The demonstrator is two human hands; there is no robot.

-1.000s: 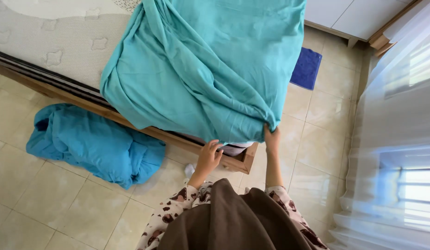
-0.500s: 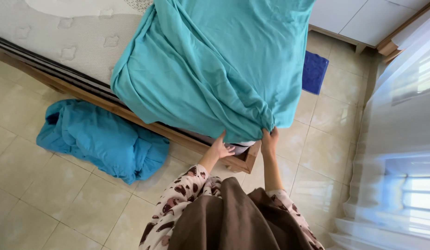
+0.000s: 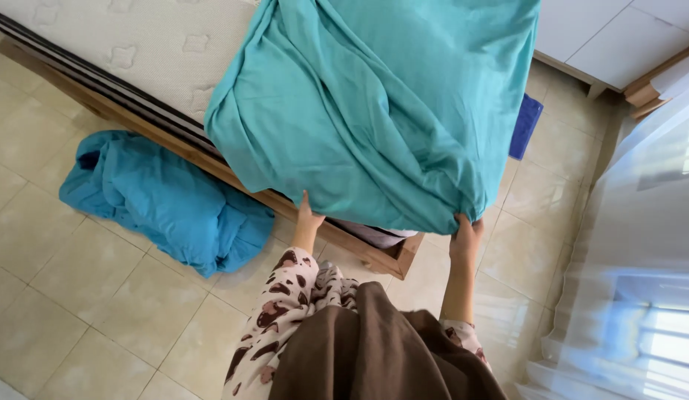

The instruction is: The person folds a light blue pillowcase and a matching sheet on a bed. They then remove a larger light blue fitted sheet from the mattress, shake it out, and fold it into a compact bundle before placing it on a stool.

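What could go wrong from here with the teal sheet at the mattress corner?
1. The right hand grips the teal sheet only at its corner edge; it could slip free.
2. The left hand sits close to the wooden bed frame; fingers might get pinched or bumped.
3. The blue bundle lies on the floor beside the person; a sidestep could catch on it.

Both arms stretched forward, left hand (image 3: 307,217) seemingly flat, right hand (image 3: 465,235) gripping

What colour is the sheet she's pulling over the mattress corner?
Teal sheet, plain, no pattern; head view.
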